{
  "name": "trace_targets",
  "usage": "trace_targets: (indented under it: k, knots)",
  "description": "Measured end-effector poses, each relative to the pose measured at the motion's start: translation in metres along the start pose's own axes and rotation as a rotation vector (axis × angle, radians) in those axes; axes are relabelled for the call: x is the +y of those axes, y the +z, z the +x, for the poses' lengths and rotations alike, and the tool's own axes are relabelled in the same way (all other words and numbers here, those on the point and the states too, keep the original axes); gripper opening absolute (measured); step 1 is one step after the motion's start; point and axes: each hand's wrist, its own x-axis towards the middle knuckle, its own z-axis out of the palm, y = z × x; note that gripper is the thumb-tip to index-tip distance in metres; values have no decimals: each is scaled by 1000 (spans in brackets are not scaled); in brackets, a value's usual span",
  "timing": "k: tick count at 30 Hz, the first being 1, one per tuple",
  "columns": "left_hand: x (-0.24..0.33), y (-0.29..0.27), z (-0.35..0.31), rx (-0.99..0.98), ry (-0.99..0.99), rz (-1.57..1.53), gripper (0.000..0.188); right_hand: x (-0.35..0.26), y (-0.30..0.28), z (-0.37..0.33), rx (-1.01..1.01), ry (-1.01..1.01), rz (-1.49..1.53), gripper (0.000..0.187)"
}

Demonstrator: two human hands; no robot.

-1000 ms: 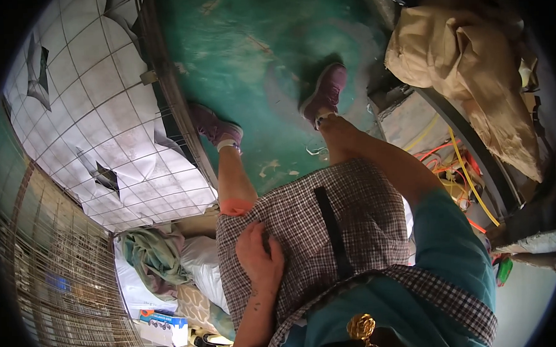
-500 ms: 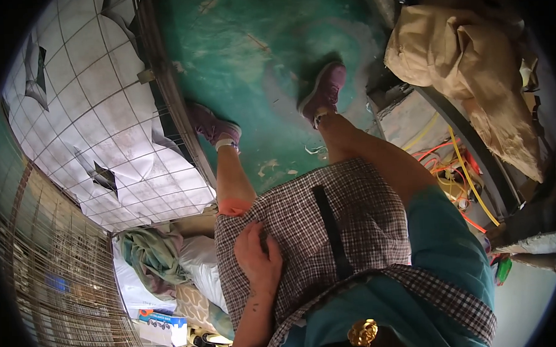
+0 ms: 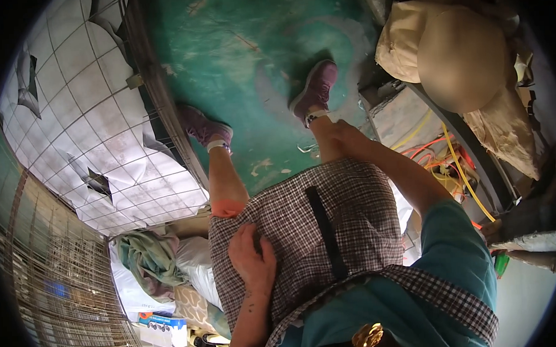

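My left hand (image 3: 252, 254) lies on the brown-and-white checked apron (image 3: 361, 222) over my lap. Its fingers bend loosely, the thumb stands apart, and nothing shows in it. My right arm reaches forward past the apron's edge. The right hand (image 3: 346, 141) is at my right lower leg, just above the ankle band; its fingers are too unclear to make out. A dark strap (image 3: 325, 233) runs down the apron's middle.
A wire-mesh panel backed with torn white sheeting (image 3: 95, 113) stands at the left. Green cloth (image 3: 150, 256) and bags lie below it. To the right are a tan sack (image 3: 402, 44), partly blurred, and a tangle of orange and yellow cords (image 3: 454, 166). The floor (image 3: 223, 45) is green.
My right arm has shifted outward, baring a pale gap between it and the apron. The right hand stands out more clearly at my leg. The left hand stays on the apron.
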Motion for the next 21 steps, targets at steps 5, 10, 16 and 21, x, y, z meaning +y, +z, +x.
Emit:
trace_targets:
  k: [5,10,16,21]
  knots:
    - [-1,1,1,-18,-14,8,32,-2,22,51,-194,-245,-419,16]
    - [4,-2,2,-27,-17,17,30,3,18,22,-191,-111,-340,21]
    - [5,-4,4,-13,8,20,31,24,41,33,-170,-20,-188,15]
    - [4,-4,2,-9,11,1,31,34,71,38,-171,-66,-311,17]
